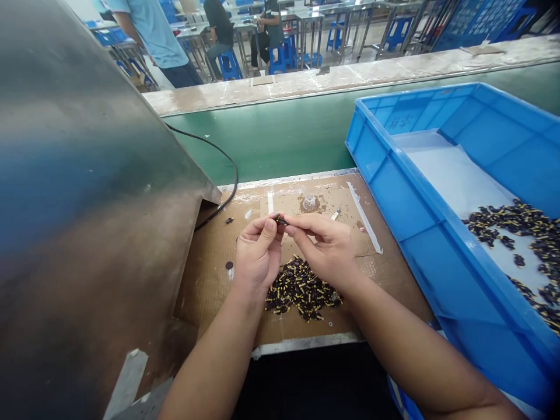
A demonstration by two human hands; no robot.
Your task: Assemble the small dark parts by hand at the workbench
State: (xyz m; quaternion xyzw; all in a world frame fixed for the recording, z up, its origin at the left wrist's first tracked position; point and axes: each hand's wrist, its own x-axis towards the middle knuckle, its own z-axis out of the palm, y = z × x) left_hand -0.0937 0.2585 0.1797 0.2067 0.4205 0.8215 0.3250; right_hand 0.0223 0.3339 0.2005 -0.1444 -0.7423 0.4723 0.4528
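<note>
Between the fingertips of both hands is a small black-and-yellow part [278,219], too small to name exactly. My left hand [259,251] pinches it from the left, thumb on the near side. From the right, my right hand [326,242] closes thumb and forefinger on its other end. Just below the hands, a pile of similar small black-and-yellow parts [301,291] lies on the cardboard-covered work surface [210,291]. My right hand covers some of the pile's upper edge.
A blue crate [415,192] with white lining and many such parts stands at right. A large metal housing [96,175] fills the left, a black cable [219,149] beside it. Behind runs a green conveyor belt [280,137]. Several people [153,35] are in the background.
</note>
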